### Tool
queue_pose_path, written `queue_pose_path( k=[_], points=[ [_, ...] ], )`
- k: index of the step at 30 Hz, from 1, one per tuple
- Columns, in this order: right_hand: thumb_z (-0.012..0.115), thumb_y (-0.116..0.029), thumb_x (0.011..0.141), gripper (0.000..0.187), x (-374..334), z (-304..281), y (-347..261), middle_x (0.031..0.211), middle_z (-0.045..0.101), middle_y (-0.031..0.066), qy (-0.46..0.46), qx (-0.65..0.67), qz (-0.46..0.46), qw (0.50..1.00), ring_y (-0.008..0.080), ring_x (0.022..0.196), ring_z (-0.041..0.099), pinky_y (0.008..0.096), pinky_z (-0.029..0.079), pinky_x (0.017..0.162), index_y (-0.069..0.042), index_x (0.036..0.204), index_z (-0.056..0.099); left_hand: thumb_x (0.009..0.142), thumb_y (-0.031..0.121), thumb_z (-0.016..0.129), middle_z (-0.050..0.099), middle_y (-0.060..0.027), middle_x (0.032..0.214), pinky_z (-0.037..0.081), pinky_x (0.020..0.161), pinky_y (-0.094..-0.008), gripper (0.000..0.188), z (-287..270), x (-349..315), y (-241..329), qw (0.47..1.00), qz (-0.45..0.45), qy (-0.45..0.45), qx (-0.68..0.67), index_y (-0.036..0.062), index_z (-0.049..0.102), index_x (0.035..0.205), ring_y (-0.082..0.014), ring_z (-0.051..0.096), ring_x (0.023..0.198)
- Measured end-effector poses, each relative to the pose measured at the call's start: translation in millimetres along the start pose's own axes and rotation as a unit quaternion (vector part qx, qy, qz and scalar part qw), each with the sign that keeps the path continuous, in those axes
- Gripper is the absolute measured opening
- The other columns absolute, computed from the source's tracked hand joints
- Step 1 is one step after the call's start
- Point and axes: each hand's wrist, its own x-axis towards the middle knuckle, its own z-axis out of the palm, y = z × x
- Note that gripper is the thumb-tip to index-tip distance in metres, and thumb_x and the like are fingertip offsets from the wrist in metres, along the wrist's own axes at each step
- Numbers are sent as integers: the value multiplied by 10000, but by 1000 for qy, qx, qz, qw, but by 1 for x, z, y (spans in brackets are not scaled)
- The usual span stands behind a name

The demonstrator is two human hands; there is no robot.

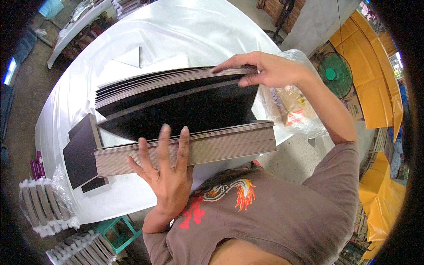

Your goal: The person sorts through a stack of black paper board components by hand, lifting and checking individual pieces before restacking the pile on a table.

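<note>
Left hand [170, 180] spread against the lower boards [229, 141] — right hand [274, 70] pinching the upper boards [163, 81] near one end.

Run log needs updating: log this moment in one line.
left hand: spread against near boards; right hand: gripping far boards; boards: black-faced, parted; nearby: white-covered table

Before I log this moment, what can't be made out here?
In the head view:
Left hand: thumb hidden behind the hand or lower boards.
Right hand: some fingers hidden behind the hand itself.
Lower boards: layers too thin to count; underside faces away.
Clear plastic bag: contents partly obscured by creased, shiny plastic.
</note>
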Motion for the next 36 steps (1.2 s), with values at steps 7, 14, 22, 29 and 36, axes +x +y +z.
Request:
queue_pose_path(
  k=[7,14,22,29,36],
  points=[
    [677,-208,777,391,-2,13,10,1323,428,178,64,-170,6,983,303,1220,418,374,331,1015,-103,1149,620,599,228,757,329,64,1451,-13,1001,-697,834,-4,0,3,996,6,-42,82,323,414,1353,-440,135,1356],
    [804,-505,526,897,-12,9,-2,1370,331,259,-1,-251,-17,968,388,1262,346,408,299,1050,-48,1245,524,621,255,760,303,28,1467,-7,977,-722,810,-9,6,5,997,2,-71,38,319,419,1352,-501,133,1332],
    [765,-292,660,659,-10,-2,-2,1334,406,198,-17,-148,-22,989,322,1275,357,398,291,1047,-116,1251,535,594,206,777,328,34,1448,21,996,-704,831,-5,7,2,999,3,-29,16,322,431,1341,-460,128,1346],
    [575,-139,834,280,-5,11,5,1324,419,165,24,-188,66,980,289,1215,421,378,384,964,-105,1104,642,580,190,774,391,81,1355,-5,987,-721,829,1,-2,2,995,13,-11,94,350,447,1324,-352,184,1358],
    [756,-508,611,758,-14,15,-6,1307,385,291,29,-228,5,973,403,1191,413,398,338,1012,10,1140,594,568,204,778,392,83,1351,-14,979,-727,844,-5,1,7,996,1,-29,85,343,440,1329,-354,171,1362]
  ],
)
